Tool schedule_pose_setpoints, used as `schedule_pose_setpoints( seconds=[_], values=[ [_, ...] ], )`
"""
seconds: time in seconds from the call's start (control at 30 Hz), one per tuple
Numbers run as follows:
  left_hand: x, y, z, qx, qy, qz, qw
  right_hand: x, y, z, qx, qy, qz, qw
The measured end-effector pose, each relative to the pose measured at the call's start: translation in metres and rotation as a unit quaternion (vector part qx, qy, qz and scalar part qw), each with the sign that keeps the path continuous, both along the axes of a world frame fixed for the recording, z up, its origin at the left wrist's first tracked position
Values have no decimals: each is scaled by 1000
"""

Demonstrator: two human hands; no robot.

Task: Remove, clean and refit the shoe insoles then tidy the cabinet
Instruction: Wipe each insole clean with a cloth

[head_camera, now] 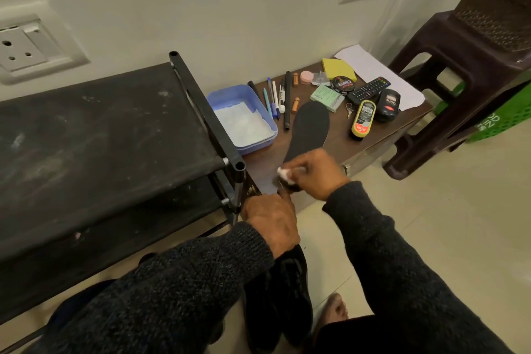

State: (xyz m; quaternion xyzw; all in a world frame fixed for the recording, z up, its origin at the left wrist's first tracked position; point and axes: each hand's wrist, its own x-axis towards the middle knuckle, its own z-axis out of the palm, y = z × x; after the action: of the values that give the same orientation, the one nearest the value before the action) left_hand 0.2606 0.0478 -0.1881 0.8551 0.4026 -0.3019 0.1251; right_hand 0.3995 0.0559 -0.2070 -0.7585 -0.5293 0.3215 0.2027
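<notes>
The cleaning step is in hand: the right hand pinches a white wipe against the heel of the dark insole lying on the table, toe toward one o'clock, while the left hand grips the heel end at six o'clock, so the next move probably calls for steady strokes toward the toe.

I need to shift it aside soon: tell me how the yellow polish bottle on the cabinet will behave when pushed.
The yellow polish bottle lies on its side with a rounded body, so it may roll or pivot. Its glossy plastic probably slides easily on the cabinet top. Keys and a black bottle sit close and could get knocked.
</notes>
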Motion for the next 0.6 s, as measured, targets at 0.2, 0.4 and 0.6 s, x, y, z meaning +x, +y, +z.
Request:
schedule_pose_setpoints(
  seconds=[0.2,0.4,0.6],
  values=[
    [-5,5,-1,-12,-8,25,1000,28,8,-8,34,-123,-101,987],
    [-1,12,-4,-42,-11,50,998,12,6,-34,28,-171,-101,980],
    [-1,12,-2,-40,-1,42,998,-15,-22,-32,55,-202,-23,977]
  ],
)
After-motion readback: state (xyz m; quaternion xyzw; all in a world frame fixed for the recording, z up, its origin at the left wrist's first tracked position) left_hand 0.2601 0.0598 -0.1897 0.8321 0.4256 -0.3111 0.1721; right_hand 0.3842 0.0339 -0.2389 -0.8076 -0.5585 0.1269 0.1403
